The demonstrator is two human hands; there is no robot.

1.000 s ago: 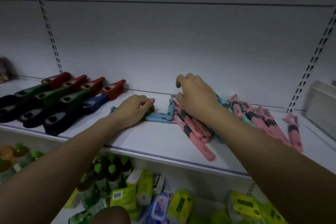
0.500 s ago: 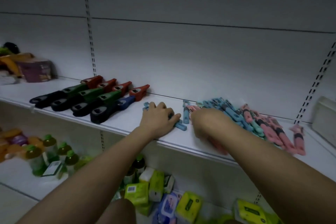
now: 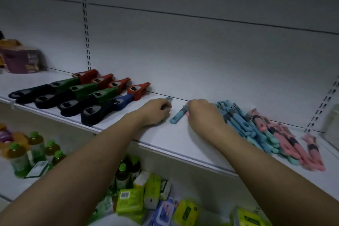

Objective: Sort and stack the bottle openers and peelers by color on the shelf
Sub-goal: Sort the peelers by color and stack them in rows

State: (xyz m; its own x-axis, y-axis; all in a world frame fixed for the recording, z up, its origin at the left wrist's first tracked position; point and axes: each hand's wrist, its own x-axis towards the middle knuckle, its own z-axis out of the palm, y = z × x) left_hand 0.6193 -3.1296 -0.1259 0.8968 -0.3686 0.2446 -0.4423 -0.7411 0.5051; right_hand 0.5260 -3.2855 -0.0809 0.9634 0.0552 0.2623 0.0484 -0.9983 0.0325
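Observation:
On the white shelf (image 3: 183, 145), stacked bottle openers lie at the left in rows: red (image 3: 139, 90), green (image 3: 104, 93), black (image 3: 91, 113) and one blue (image 3: 122, 102). Blue peelers (image 3: 242, 124) are piled at the right, with teal and pink peelers (image 3: 291, 145) beyond them. My left hand (image 3: 154, 112) is curled round a peeler whose metal head pokes out at its far side. My right hand (image 3: 203, 113) pinches the top of a blue peeler (image 3: 177, 115) that lies slanted on the shelf between the hands.
A purple package (image 3: 22, 60) stands at the far left of the shelf. A pale box (image 3: 333, 121) is at the right end. Below, a lower shelf holds green-capped bottles (image 3: 34, 145) and yellow-green wipe packs (image 3: 130, 202).
The view has shifted left and nearer. My right hand has come off the peeler pile and moved left with one blue peeler. My left hand stays curled on its peeler.

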